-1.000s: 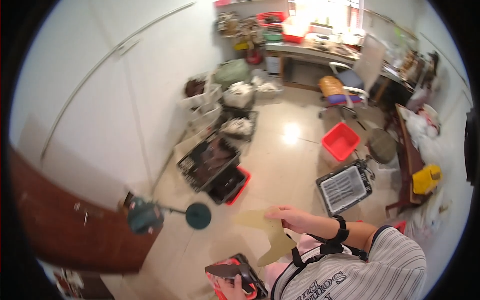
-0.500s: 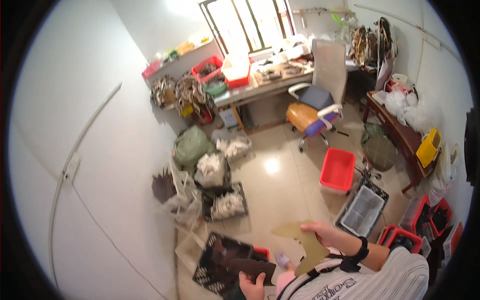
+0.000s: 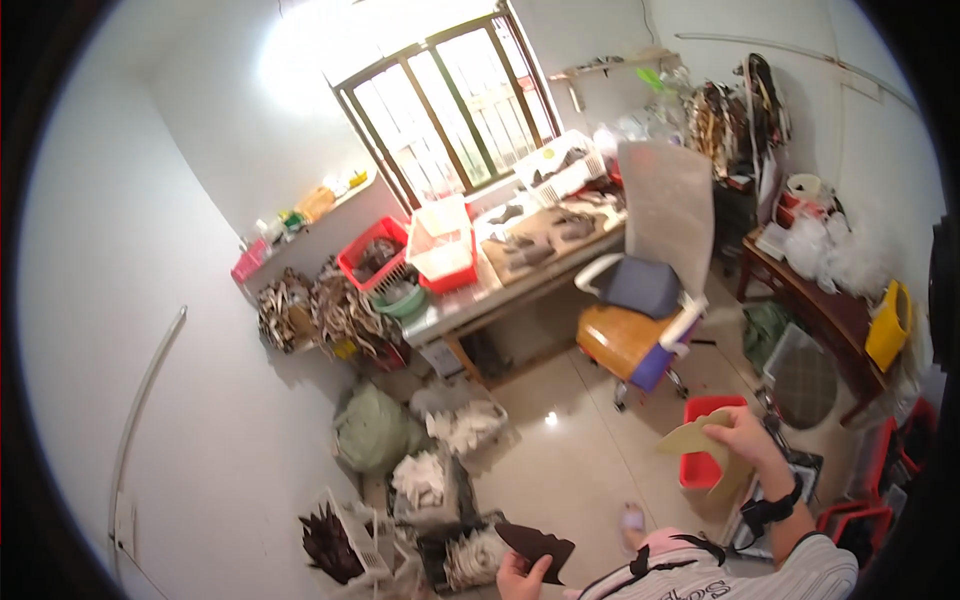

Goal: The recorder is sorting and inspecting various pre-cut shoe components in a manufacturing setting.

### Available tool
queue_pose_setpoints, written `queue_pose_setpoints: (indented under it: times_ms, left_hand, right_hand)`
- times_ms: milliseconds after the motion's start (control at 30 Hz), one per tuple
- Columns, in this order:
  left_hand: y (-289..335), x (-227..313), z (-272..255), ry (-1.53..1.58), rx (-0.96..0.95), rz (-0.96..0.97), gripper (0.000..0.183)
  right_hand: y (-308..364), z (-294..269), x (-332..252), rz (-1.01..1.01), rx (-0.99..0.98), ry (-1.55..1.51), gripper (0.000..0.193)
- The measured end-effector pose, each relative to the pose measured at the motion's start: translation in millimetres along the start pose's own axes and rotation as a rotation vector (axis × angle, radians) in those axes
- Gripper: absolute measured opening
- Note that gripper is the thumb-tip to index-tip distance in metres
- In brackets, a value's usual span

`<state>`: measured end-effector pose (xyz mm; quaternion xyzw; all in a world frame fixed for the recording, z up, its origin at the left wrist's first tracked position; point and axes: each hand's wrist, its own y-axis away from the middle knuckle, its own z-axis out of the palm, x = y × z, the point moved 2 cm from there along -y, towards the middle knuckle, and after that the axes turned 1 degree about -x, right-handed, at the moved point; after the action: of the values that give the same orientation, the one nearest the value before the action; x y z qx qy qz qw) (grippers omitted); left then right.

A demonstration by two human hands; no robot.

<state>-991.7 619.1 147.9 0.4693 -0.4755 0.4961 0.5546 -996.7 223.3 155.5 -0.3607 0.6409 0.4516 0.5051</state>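
My left hand [image 3: 520,577], at the lower middle, pinches a flat dark brown cut piece [image 3: 541,548], perhaps leather. Farther right and higher, my right hand [image 3: 744,436] grips a flat olive-tan piece [image 3: 684,438] with curved, pointed edges. Thumb and fingers are closed on each piece, and the two pieces are apart. Behind the tan piece is a red bin [image 3: 716,404], partly covered by it. Beyond the brown piece lies a bundle of whitish pieces [image 3: 474,560] in a dark crate.
A wheeled chair [image 3: 640,320] stands before a long worktable [image 3: 470,312] under the window. Bags and baskets, including a green sack [image 3: 372,428] and a white basket [image 3: 345,510], line the left wall. A brown bench [image 3: 820,300] and red bins [image 3: 870,460] stand at right.
My view has tilted up toward the window and table. The right hand has carried the tan piece rightward, in front of the red bin. The left hand still holds the brown piece.
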Motion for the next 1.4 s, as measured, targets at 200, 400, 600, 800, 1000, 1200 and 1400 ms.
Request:
queue_pose_setpoints:
  times_ms: [200, 400, 600, 800, 1000, 1200, 1400]
  left_hand:
    - [-155.7, 24.4, 19.4, 0.001, 0.098, -0.059, 0.026]
    - [-353.9, 28.0, -8.1, -0.418, 0.205, -0.014, 0.037]
    - [-548.1, 51.2, 24.0, -0.189, 0.087, 0.12, 0.03]
    - [-685.4, 50.4, 84.9, -0.188, -0.065, 0.086, 0.025]
    - [-768.4, 36.9, 135.4, -0.214, -0.023, 0.021, 0.02]
    - [-859.6, 10.9, 165.4, -0.247, 0.116, -0.079, 0.026]
    - [-947.4, 23.5, 237.4, -0.349, -0.069, -0.07, 0.028]
  right_hand:
    - [-228.6, -17.7, -114.8, -0.177, 0.108, 0.395, 0.023]
    - [-489.9, -87.1, -143.4, -0.249, 0.315, 0.76, 0.037]
    - [-652.2, -151.6, -166.9, -0.171, 0.544, 0.991, 0.039]
    - [-751.2, -205.5, -204.0, -0.088, 0.753, 1.059, 0.036]
    - [-853.1, -252.5, -229.6, -0.183, 0.716, 1.174, 0.024]
    - [-937.2, -274.6, -216.9, 0.182, 0.49, 1.296, 0.017]
    - [-913.3, -324.2, -167.5, 0.133, 0.855, 1.386, 0.008]
